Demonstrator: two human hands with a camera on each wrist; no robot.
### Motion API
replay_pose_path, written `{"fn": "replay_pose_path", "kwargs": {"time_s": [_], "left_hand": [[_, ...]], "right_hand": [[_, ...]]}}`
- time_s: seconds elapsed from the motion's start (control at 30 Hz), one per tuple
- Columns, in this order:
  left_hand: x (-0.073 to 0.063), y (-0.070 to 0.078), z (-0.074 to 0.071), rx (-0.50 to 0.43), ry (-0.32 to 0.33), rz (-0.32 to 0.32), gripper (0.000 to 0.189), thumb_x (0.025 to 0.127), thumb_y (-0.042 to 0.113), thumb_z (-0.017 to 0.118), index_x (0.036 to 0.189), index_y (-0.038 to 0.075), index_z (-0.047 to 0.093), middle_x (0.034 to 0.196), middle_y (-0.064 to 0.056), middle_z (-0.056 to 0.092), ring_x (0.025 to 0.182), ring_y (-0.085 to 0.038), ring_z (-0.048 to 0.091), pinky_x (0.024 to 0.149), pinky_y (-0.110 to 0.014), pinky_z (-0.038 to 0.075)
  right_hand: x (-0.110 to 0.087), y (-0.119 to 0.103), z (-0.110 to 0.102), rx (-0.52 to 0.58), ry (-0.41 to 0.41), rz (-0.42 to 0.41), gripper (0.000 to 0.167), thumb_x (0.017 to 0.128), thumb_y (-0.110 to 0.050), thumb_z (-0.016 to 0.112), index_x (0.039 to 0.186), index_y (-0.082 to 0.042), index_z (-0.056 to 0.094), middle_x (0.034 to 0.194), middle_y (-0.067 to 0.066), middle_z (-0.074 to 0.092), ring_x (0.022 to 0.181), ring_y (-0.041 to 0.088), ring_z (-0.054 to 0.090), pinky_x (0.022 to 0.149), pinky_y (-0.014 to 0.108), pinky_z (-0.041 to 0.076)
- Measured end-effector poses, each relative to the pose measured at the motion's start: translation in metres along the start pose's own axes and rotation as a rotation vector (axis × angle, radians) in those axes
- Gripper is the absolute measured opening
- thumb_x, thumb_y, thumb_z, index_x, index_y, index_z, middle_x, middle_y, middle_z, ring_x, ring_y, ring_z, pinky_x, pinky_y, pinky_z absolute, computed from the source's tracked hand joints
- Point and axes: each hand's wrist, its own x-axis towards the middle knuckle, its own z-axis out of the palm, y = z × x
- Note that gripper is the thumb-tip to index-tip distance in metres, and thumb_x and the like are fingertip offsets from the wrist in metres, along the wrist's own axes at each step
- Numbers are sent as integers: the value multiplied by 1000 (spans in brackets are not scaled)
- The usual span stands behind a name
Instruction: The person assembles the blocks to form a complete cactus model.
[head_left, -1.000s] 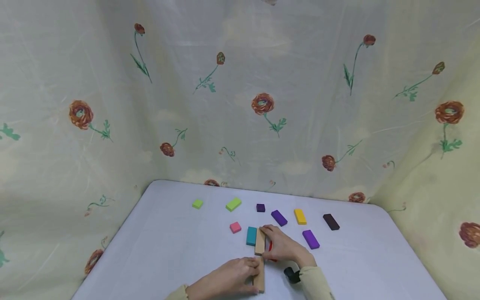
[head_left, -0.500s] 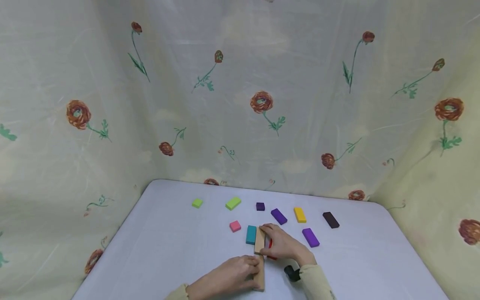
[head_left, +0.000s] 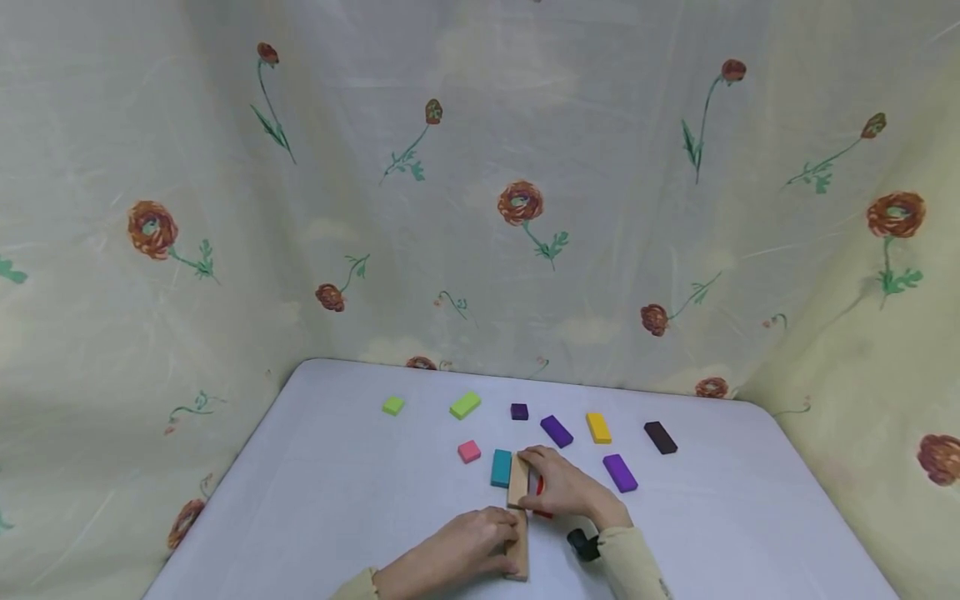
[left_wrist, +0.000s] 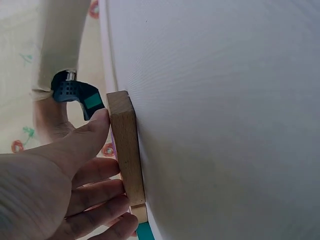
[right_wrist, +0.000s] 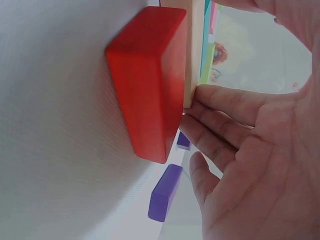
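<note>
Neatly, end to end on a white desk (head_left: 360, 492), a near wooden block (head_left: 522, 542) and a far wooden block (head_left: 517, 481) are shown in the head view, the first pinched lengthwise by the left hand (head_left: 465, 542), the second by the right hand (head_left: 562, 489). Along the far one's left side a teal block (head_left: 501, 468) is set; farther left, a pink block (head_left: 468, 452) is seen. Scattered beyond are a long lime block (head_left: 465, 405), a yellow block (head_left: 598, 427) and, at right, a dark brown block (head_left: 661, 437). From the left wrist, the near wooden block is seen clasped, the teal block partly visible past it. From the right wrist, a red block (right_wrist: 147, 82) is shown just right of the far wooden block, whose far end is touched by the right hand.
</note>
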Motion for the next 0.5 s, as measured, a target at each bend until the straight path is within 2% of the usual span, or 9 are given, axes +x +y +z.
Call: {"fn": "replay_pose_path", "kwargs": {"time_s": [0.1,0.3,0.4,0.5], "left_hand": [[-2,-1,1,6,15,10,39,83,52,65,108,23,72,114,12,66,106,0,58,87,-20,53],[-2,-5,3,17,60,33,36,82,53,66,102,23,69,114,8,57,96,-1,51,80,-17,50],[-1,-8,4,17,64,17,38,81,55,66,104,25,66,123,6,54,106,-5,52,88,-23,50],[1,-9,4,-18,26,-36,47,80,59,64,112,26,64,137,4,50,125,-11,48,99,-34,48]], "right_hand": [[0,0,0,-2,1,-11,74,80,-44,71,141,-9,47,145,14,45,133,32,42,108,56,38],[0,1,1,-5,-1,-29,73,79,-42,71,139,-9,48,142,12,48,132,31,43,108,56,38],[0,1,0,-9,2,-43,72,79,-42,71,139,-9,49,141,11,50,131,30,44,108,56,38],[0,1,-1,-12,3,-56,71,79,-42,71,138,-8,49,140,11,51,130,30,46,109,54,38]]}}
